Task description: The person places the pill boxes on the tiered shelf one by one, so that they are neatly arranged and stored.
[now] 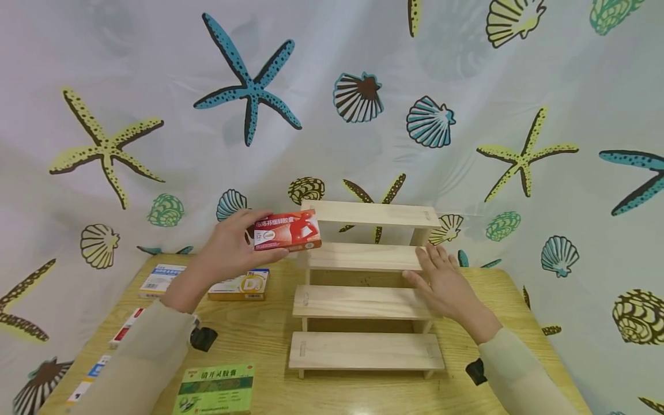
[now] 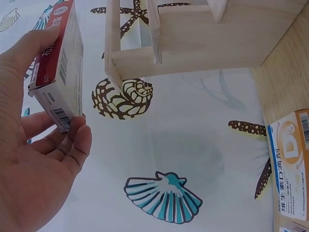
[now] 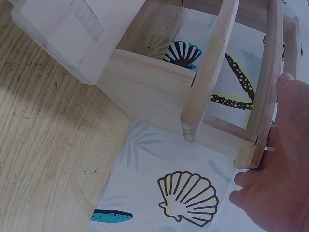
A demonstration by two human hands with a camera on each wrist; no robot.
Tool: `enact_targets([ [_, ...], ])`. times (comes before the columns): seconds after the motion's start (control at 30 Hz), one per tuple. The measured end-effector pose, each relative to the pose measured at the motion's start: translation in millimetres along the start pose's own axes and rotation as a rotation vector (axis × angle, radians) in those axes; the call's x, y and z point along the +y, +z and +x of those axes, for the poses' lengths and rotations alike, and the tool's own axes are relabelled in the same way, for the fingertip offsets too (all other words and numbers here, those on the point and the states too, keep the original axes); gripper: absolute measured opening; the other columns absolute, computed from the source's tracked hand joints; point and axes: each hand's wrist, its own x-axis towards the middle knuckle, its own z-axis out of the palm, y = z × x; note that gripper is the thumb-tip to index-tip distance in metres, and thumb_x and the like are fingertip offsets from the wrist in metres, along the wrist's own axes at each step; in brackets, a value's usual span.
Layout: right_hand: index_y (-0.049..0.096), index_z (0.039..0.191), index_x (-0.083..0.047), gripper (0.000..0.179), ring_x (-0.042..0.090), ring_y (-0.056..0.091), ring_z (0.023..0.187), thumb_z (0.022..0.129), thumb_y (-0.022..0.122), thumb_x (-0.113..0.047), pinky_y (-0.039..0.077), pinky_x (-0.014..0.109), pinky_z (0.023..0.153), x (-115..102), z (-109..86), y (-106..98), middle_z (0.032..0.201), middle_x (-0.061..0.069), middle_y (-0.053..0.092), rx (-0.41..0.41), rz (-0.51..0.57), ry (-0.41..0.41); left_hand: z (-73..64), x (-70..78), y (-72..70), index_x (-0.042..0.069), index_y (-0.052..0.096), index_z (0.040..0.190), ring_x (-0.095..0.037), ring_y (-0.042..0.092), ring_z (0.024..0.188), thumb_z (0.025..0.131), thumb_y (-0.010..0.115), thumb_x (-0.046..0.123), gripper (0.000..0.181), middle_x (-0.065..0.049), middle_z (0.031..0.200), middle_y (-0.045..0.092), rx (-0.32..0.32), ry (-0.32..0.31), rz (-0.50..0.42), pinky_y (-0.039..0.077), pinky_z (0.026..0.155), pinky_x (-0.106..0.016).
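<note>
In the head view my left hand (image 1: 228, 245) holds a red and white medicine box (image 1: 287, 230), thumb on one side and fingers on the other. The box is up in the air, overlapping the left end of the rack's upper tiers. Its barcoded white side shows in the left wrist view, with the fingers curled beneath the box (image 2: 72, 67). A pale wooden four-tier rack (image 1: 363, 302) stands on the table. My right hand (image 1: 446, 282) rests at the right end of its second tier from the top, fingers extended and thumb near the front edge.
Left of the rack lie an orange and white vitamin D box (image 1: 241, 285), a white and blue box (image 1: 161, 279), a red and white box (image 1: 127, 328) and a green box (image 1: 215, 389). A patterned curtain (image 1: 332, 161) hangs behind the wooden table (image 1: 270, 357).
</note>
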Motion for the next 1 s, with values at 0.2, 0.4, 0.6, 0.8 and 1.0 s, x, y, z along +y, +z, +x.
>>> enact_targets([
  [0.2,0.025,0.164,0.004,0.079,0.051,0.013,0.160,0.112,0.042,-0.052,0.012,0.069,0.128,-1.1,0.5,0.1,0.172,0.029,0.016,0.000,0.010,-0.001,15.6,11.5,7.7,0.006,0.054,0.152,-0.034,0.054,0.122,0.082,0.088,0.045,0.087,-0.018,0.143,0.058,-0.024,0.014,-0.017,0.055,0.097,-0.050],
  [0.4,0.026,0.164,0.004,0.079,0.050,0.014,0.160,0.111,0.043,-0.052,0.013,0.069,0.128,-1.2,0.5,0.0,0.172,0.029,0.017,0.001,0.013,0.003,28.9,23.9,14.6,0.009,0.052,0.154,-0.037,0.049,0.133,0.083,0.087,0.047,0.089,-0.019,0.149,0.052,-0.056,0.002,-0.008,0.055,0.104,-0.056],
  [0.6,0.026,0.164,0.004,0.080,0.051,0.013,0.160,0.111,0.044,-0.053,0.011,0.069,0.128,-0.3,1.7,0.3,0.173,0.029,0.016,-0.001,0.018,0.011,42.4,33.2,18.8,0.002,0.049,0.155,-0.038,0.054,0.131,0.082,0.088,0.046,0.094,-0.020,0.149,0.055,-0.064,0.022,-0.014,0.055,0.105,-0.054],
  [0.8,0.026,0.164,0.004,0.081,0.051,0.014,0.160,0.111,0.044,-0.054,0.011,0.069,0.128,0.6,2.3,0.8,0.172,0.030,0.018,-0.001,0.011,0.009,54.8,41.8,22.1,0.004,0.048,0.157,-0.038,0.055,0.133,0.083,0.086,0.048,0.094,-0.018,0.155,0.053,-0.096,0.010,-0.008,0.054,0.108,-0.054],
  [1.0,0.026,0.164,0.005,0.082,0.051,0.014,0.160,0.111,0.043,-0.054,0.011,0.069,0.128,0.5,1.6,0.6,0.172,0.030,0.018,-0.003,0.008,0.011,66.7,55.3,26.9,0.003,0.049,0.156,-0.036,0.055,0.128,0.083,0.084,0.042,0.090,-0.019,0.150,0.055,-0.103,0.023,-0.032,0.054,0.106,-0.052],
])
